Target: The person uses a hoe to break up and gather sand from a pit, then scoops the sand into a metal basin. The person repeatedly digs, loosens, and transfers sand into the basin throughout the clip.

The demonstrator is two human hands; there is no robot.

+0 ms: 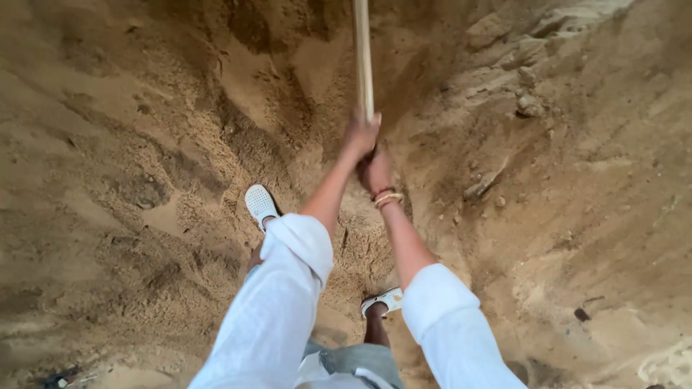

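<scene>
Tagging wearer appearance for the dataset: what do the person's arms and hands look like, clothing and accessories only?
Both arms wear loose white sleeves, rolled up to about the elbow, forearms bare. Left sleeve and right sleeve look like the same light fabric. The right wrist carries stacked bangles, reddish and gold-toned. Left hand and right hand are ungloved; no rings discernible.

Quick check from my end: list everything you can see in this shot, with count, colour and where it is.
wooden handle: one, pale tan, upright at top centre, running out of frame; its working end is not in view
sand: loose heap, brown, filling the whole frame
clods: a few, sandy brown, upper right slope
dark bit: one, blackish, lower right; too small to tell what it is
shoes: two, white, on the sand at centre
bracelets: pale bands, on the right wrist
sleeves: two, white, rolled above the elbows
left hand: gripping the handle, higher up
right hand: gripping just below the left
</scene>
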